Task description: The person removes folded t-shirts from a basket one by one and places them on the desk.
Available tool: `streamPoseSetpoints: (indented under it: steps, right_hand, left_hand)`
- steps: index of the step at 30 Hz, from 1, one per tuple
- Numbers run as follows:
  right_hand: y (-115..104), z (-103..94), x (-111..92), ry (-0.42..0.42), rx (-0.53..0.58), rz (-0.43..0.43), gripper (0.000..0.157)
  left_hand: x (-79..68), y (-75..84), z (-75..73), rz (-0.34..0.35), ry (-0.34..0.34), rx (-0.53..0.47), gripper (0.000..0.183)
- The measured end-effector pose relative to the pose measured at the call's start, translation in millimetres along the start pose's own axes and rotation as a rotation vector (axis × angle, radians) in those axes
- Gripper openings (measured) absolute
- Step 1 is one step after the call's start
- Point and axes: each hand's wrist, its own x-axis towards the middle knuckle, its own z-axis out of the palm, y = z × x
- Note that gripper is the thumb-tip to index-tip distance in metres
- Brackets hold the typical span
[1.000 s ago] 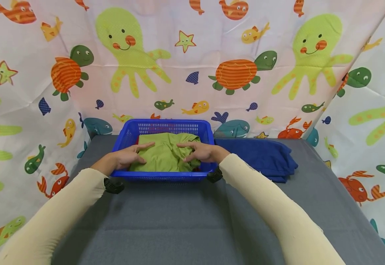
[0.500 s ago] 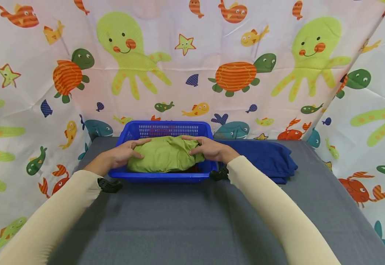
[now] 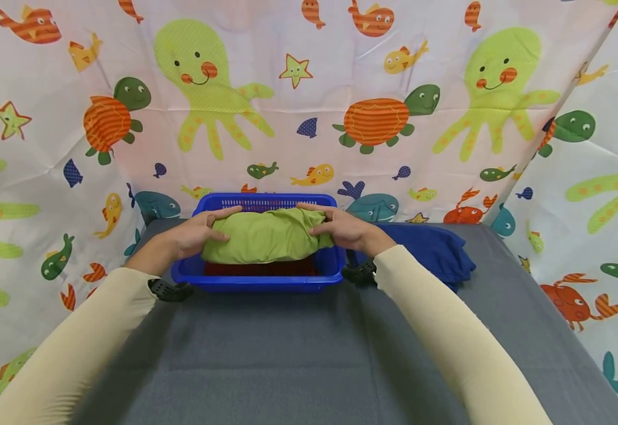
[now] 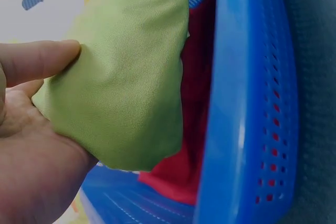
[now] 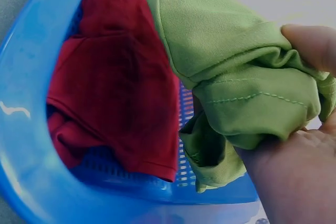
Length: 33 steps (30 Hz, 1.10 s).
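Green cloth (image 3: 263, 237) apart from near rim (image 3: 261, 281)

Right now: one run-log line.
left hand: grips green garment | right hand: grips same | red garment: inside blue basket | navy cloth: beside basket

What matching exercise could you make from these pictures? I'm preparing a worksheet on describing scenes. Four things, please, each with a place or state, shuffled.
Things
1. green garment
2. red garment
3. navy cloth
4. plastic basket

Places and states
A. on the grey table cover, beyond the basket's right side in the head view
B. blue and perforated
C. held between the left hand and the right hand
D. lying inside the basket

Pairs: 1-C, 2-D, 3-A, 4-B
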Motion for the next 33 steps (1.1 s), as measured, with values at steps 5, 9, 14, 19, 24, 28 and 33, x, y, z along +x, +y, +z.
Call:
streamPoseSetpoints:
  steps: [5, 9, 14, 19, 24, 28, 33]
  right_hand:
    - [-7.9, -0.7, -5.6, -0.011, 0.006, -0.008, 0.074]
    - [-14.7, -0.9, -10.2, -0.021, 0.004, -0.01, 0.075]
    - [-20.9, -3.0, -16.2, -0.018, -0.006, -0.029, 0.074]
    - [-26.2, -5.4, -23.9, -0.007, -0.01, -0.062, 0.073]
    - [-33.5, -6.8, -31.0, -0.024, -0.001, -0.071, 0.073]
    - [-37.9, -9.3, -36.3, -0.026, 0.0, -0.067, 0.073]
    - [-42.8, -12.0, -44.2, -0.037, -0.013, -0.078, 0.073]
  left_hand:
    - [-4.7, 10.0, 4.0, 0.016, -0.002, 0.002, 0.079]
    - [-7.8, 16.6, 6.5, 0.019, 0.008, -0.004, 0.079]
    - [-10.0, 23.4, 10.3, 0.031, 0.012, -0.02, 0.079]
    - [-10.4, 30.3, 13.0, 0.062, 0.0, -0.03, 0.079]
    - [-10.1, 37.3, 14.3, 0.081, -0.02, -0.035, 0.079]
    - [-8.8, 41.8, 15.5, 0.098, -0.041, -0.035, 0.078]
    - [-7.1, 46.8, 18.4, 0.135, -0.069, -0.023, 0.077]
